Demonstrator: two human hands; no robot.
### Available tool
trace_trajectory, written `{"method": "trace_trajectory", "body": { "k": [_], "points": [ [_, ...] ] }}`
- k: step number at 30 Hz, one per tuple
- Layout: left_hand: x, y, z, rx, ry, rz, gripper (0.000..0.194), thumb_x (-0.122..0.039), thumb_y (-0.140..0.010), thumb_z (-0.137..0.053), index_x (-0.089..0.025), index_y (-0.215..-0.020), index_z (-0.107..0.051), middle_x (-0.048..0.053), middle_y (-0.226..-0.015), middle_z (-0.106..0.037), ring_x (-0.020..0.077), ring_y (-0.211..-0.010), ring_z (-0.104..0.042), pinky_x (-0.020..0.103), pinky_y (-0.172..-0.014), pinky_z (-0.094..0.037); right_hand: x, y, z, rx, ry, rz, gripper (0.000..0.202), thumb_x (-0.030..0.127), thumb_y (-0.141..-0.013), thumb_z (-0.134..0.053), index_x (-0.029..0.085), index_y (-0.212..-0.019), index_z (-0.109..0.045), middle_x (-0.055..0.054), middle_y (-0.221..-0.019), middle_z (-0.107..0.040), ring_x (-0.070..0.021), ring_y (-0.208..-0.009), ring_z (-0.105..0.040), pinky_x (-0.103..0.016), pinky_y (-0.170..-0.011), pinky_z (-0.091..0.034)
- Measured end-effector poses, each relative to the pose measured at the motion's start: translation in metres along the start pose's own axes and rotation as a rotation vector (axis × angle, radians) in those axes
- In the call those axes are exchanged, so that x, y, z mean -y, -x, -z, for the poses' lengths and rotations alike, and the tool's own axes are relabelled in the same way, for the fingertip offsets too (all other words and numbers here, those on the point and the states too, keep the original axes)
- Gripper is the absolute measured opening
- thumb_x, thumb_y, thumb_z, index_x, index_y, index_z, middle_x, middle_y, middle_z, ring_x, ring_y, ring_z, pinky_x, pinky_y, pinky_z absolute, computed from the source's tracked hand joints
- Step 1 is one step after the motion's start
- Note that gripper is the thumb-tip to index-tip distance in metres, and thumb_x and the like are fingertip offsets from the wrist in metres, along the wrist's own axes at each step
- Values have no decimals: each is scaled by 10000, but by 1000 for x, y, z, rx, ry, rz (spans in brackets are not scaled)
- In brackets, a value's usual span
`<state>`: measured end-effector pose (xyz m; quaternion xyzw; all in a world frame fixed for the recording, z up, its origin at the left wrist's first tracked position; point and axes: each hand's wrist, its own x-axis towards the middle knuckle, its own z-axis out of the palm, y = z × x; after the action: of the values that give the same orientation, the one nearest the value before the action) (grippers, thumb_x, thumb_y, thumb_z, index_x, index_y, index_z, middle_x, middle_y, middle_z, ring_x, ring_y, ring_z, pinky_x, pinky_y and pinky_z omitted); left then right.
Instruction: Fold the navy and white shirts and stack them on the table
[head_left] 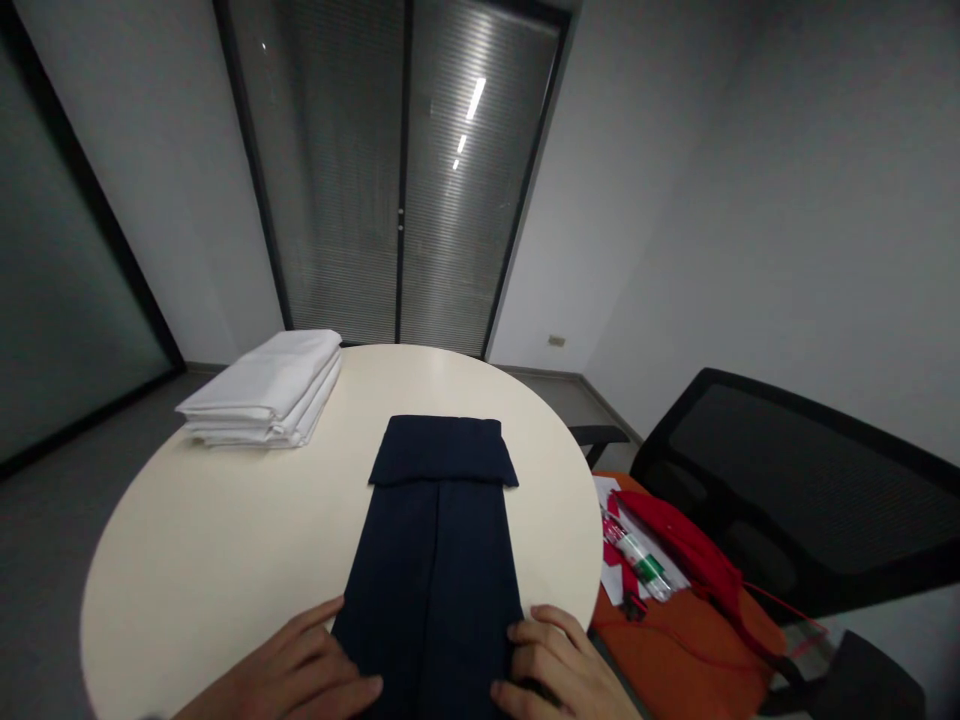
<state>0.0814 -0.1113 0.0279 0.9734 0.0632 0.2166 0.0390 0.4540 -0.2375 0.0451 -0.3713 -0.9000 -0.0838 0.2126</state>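
A dark navy cloth [435, 540] lies flat in a long strip toward me, its far end folded over into a wider flap and a seam or edge running down its middle. At its near left edge rests my left hand [300, 665], fingers apart, with fingertips touching the fabric. My right hand [559, 665] lies on the near right edge, its fingers slightly bent and spread on the cloth. Neither hand has the fabric gripped. The cloth's nearest end is cut off by the frame.
A stack of folded white cloths [262, 390] sits at the back left of the round cream table [202, 540]. On the right, an orange-seated chair [682, 650] with a black mesh back holds a plastic bottle [641, 558], a red item [682, 540] and papers.
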Motion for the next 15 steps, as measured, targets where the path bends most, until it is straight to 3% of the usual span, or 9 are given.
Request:
{"method": "trace_trajectory", "body": {
  "k": [3, 5, 7, 9, 12, 15],
  "points": [
    [1, -15, 14, 5, 245, 192, 468, -230, -931, -630, -326, -1390, -628, 26, -1240, -769, 209, -1109, -705, 318, -1110, -514, -4, -9, 1, 20, -292, -156, 429, 486, -1117, -327, 237, -1204, -665, -61, -988, -736, -215, -1025, -688, -380, -993, -528],
    [6, -33, 22, 40, 437, 456, 257, -323, -980, -580, -305, -1189, -729, 30, -1175, -784, 223, -1058, -716, 292, -984, -564, -9, -18, -1, -15, -466, -418, 505, 543, -1099, -316, 210, -1071, -694, -80, -950, -729, -226, -913, -680, -357, -853, -553],
    [15, -54, 26, 76, 637, 719, 295, -404, -1021, -501, -251, -1000, -751, 28, -1040, -791, 222, -943, -714, 287, -890, -567, -17, -31, -6, -83, -576, -718, 462, 504, -1084, -382, 200, -947, -702, -66, -900, -731, -231, -877, -674, -327, -782, -539],
    [29, -75, 24, 70, 782, 867, 395, -488, -1029, -454, -212, -949, -725, 30, -958, -772, 225, -891, -694, 295, -834, -556, -28, -43, -10, -124, -642, -909, 405, 488, -1061, -450, 193, -988, -718, -65, -954, -755, -249, -932, -690, -331, -820, -539],
    [51, -92, 12, 33, 722, 904, 433, -546, -1001, -445, -190, -1002, -691, 41, -901, -735, 232, -843, -679, 318, -782, -538, -42, -52, -17, -82, -555, -1009, 391, 433, -1019, -512, 206, -1304, -653, -82, -1051, -771, -273, -939, -720, -371, -829, -546],
    [63, -95, 2, 117, 420, 921, 445, -465, -969, -479, -183, -1274, -637, 57, -883, -725, 245, -805, -692, 337, -744, -516, -51, -49, -25, 23, -237, -1042, 612, 349, -970, -552, 196, -1551, -436, -99, -974, -778, -302, -838, -742, -385, -724, -534]
  ]
}}
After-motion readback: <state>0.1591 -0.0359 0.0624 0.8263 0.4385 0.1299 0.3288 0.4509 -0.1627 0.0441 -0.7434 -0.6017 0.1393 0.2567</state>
